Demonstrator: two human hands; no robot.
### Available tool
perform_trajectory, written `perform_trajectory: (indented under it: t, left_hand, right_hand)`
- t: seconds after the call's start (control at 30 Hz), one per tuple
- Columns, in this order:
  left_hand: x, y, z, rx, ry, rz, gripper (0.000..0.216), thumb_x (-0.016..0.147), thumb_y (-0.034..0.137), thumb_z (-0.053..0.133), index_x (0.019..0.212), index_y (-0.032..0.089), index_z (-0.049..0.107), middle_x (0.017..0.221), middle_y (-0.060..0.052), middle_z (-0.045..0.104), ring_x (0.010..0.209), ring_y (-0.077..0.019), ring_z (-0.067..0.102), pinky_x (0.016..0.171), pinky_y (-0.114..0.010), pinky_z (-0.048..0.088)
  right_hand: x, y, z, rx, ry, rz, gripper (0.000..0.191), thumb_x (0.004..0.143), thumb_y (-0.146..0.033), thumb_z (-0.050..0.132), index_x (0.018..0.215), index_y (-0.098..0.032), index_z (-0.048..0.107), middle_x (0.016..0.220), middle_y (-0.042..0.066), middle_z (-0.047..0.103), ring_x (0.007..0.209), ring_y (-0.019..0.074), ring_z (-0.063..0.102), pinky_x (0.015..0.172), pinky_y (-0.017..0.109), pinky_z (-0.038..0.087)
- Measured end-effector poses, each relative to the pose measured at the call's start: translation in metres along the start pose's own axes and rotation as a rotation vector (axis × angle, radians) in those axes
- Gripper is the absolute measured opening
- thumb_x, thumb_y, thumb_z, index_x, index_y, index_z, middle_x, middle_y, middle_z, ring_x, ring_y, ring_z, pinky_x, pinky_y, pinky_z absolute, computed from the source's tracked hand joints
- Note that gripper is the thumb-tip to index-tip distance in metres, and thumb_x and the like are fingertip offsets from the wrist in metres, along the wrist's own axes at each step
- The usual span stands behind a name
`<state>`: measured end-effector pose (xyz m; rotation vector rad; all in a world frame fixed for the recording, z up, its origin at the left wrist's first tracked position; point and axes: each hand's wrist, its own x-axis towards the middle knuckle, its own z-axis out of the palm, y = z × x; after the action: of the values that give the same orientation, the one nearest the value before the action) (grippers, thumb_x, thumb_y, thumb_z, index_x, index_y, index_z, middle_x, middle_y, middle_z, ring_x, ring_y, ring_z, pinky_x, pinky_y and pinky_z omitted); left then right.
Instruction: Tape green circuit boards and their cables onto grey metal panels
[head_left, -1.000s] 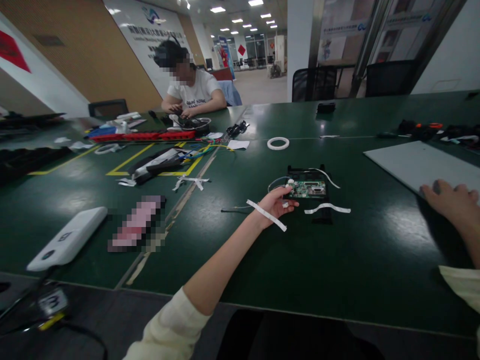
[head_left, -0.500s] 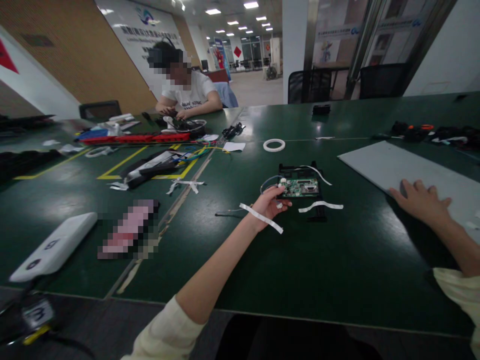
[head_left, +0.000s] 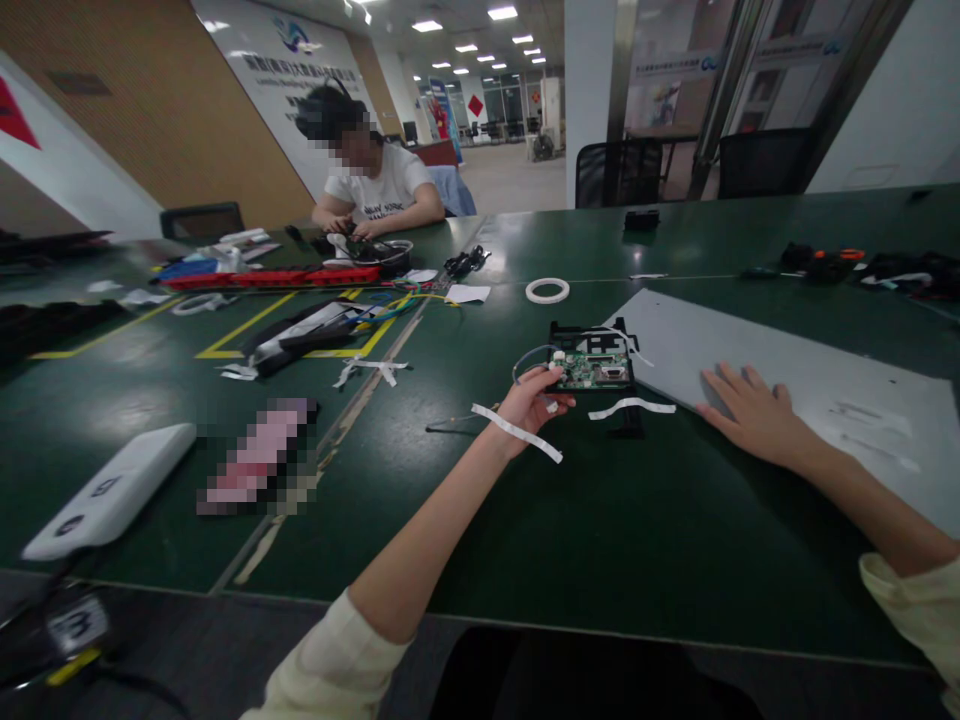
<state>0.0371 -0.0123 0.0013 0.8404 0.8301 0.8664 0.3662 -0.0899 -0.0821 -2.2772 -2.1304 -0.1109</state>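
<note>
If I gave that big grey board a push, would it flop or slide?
Its straight edges make the grey board seem fairly stiff. It would probably slide, because the green table looks smooth and shiny. Being wide and thin, it likely wouldn't roll.

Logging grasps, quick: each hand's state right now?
Left hand: closed, holding the green rectangular circuit board with black slotted frame.
Right hand: open, on the flat pale-grey panel.

the bench (head_left: 570,540) looks smooth and glossy, its lacquered green throwing back light, though the tape (head_left: 262,550) along its seam is ragged and papery. the circuit board (head_left: 583,368) carries a shiny metal connector (head_left: 614,373); its black frame (head_left: 568,336) resembles matt plastic. the grey panel (head_left: 817,385) seems smooth, low-sheen. the sleeves (head_left: 341,660) are soft, matt cloth.
</note>
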Motion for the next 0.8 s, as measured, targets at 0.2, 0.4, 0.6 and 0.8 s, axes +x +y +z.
perform_trajectory:
  t: [0.2, 0.4, 0.6, 0.8]
  left_hand:
    - [0.0, 0.001, 0.0, 0.018, 0.001, 0.042, 0.024, 0.067, 0.028, 0.072, 0.081, 0.015, 0.057, 0.072, -0.002, 0.064, 0.058, -0.012, 0.06, 0.055, -0.023, 0.047]
    - [0.001, 0.001, 0.001, 0.002, -0.001, 0.102, 0.026, 0.064, 0.028, 0.074, 0.079, 0.016, 0.058, 0.07, -0.001, 0.063, 0.055, -0.0104, 0.059, 0.051, -0.021, 0.046]
    - [0.001, 0.0, -0.001, -0.017, 0.01, 0.117, 0.028, 0.062, 0.029, 0.076, 0.078, 0.016, 0.056, 0.07, 0.001, 0.062, 0.055, -0.0097, 0.058, 0.053, -0.022, 0.046]
    - [0.001, -0.002, -0.001, -0.012, 0.013, 0.077, 0.029, 0.062, 0.029, 0.077, 0.078, 0.015, 0.056, 0.071, 0.001, 0.061, 0.057, -0.0097, 0.059, 0.056, -0.023, 0.047]
  right_hand:
    - [-0.016, -0.043, -0.021, 0.057, -0.029, -0.204, 0.07, 0.088, -0.065, 0.018, 0.146, -0.026, 0.021, 0.151, 0.007, 0.014, 0.135, 0.0359, 0.015, 0.102, 0.061, 0.023]
    - [-0.033, -0.079, -0.04, 0.122, -0.025, -0.429, 0.069, 0.088, -0.062, 0.025, 0.144, -0.022, 0.028, 0.149, 0.009, 0.019, 0.135, 0.0373, 0.013, 0.102, 0.063, 0.02]
    - [-0.053, -0.116, -0.051, 0.221, -0.027, -0.565, 0.069, 0.086, -0.059, 0.038, 0.145, -0.025, 0.028, 0.146, 0.01, 0.028, 0.135, 0.0377, 0.014, 0.104, 0.062, 0.016]
    - [-0.057, -0.121, -0.06, 0.414, -0.075, -0.563, 0.064, 0.084, -0.052, 0.047, 0.141, -0.025, 0.035, 0.143, 0.008, 0.034, 0.136, 0.0323, 0.016, 0.108, 0.058, 0.01]
